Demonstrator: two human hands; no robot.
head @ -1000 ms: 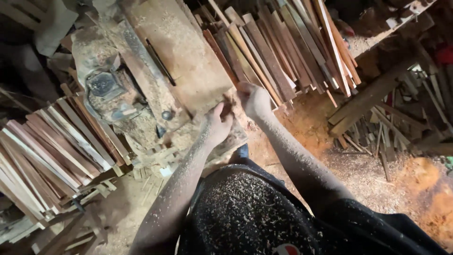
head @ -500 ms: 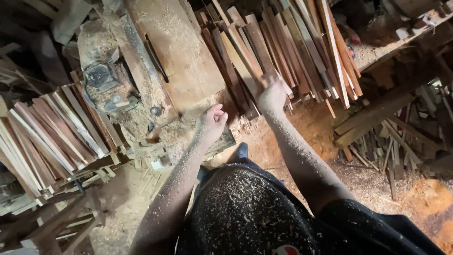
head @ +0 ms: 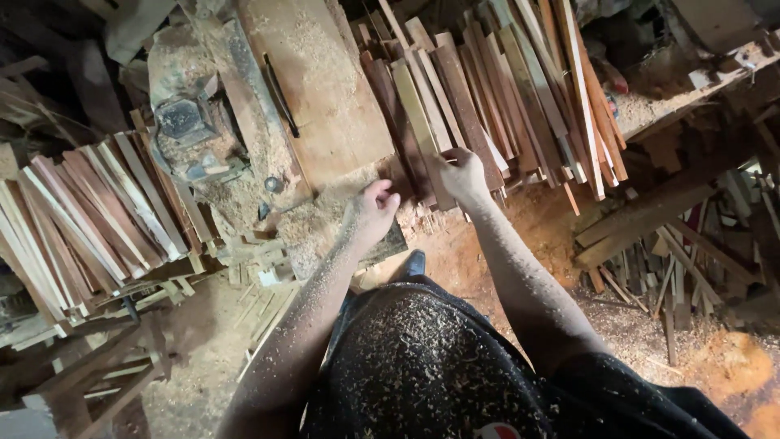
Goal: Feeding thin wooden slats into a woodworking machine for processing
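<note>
We are looking down at a sawdust-covered wooden saw surface (head: 325,89) and taking it as our landmark. Just right of it, a pile of long thin reddish and pale wooden slats (head: 504,97) is lying with its long axes running away from us, tilting slightly leftward at the far ends. Our right hand (head: 461,175) is closing its grip on the near end of one dark slat (head: 422,154) in that pile. Our left hand (head: 372,213) is hovering at the surface's near right corner, loosely curled, gripping nothing. Left of the surface, another stack of slats (head: 89,211) is resting.
</note>
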